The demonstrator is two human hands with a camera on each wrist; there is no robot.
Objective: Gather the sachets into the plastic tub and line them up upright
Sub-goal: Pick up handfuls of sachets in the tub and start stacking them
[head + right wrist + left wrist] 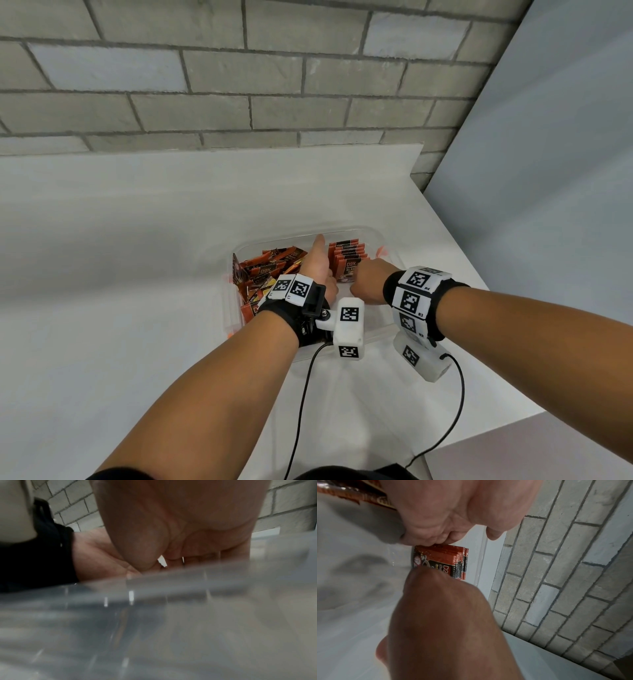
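Observation:
A clear plastic tub [376,233] stands on the white counter. Several orange sachets [347,257] stand upright in a row in its right part. In the left wrist view, that row [440,558] sits by the tub wall [481,561]. Loose sachets [270,267] lie heaped in the left part. My left hand [320,263] stands on edge inside the tub, thumb pointing forward, fingers [436,539] touching the row's left side. My right hand [371,279] is at the row's near end, its fingers [188,555] curled onto the front sachet [349,274].
The counter [137,240] runs up to a grey brick wall [239,85] behind the tub and ends at an edge [455,246] just right of it. Black cables [301,394] hang from my wrist cameras towards me. The tub's near rim [188,577] blurs the right wrist view.

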